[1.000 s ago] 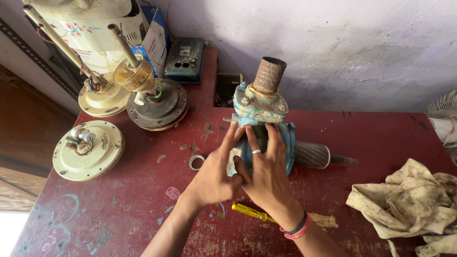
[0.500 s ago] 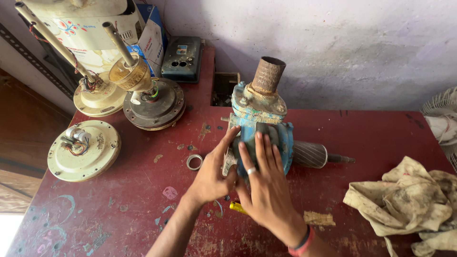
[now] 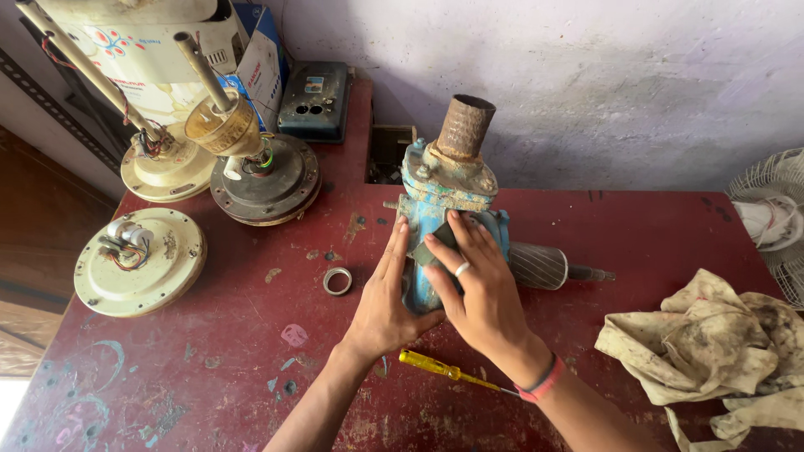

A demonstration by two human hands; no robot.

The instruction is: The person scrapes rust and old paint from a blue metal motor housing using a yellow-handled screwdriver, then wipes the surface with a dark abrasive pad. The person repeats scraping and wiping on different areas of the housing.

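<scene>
Pump, blue with a rusty pipe stub on top, stands on the red table near the wall. The left hand lies flat and open against its left side. The right hand presses a dark pad onto its front, fingers curled over it. A yellow screwdriver lies under the wrists, a metal ring just left, a rag far right.

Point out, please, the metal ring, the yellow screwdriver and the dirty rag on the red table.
metal ring [image 3: 337, 281]: head view, on its left rim.
yellow screwdriver [image 3: 429, 364]: head view, on its handle.
dirty rag [image 3: 708, 343]: head view, on the bunched middle.
</scene>
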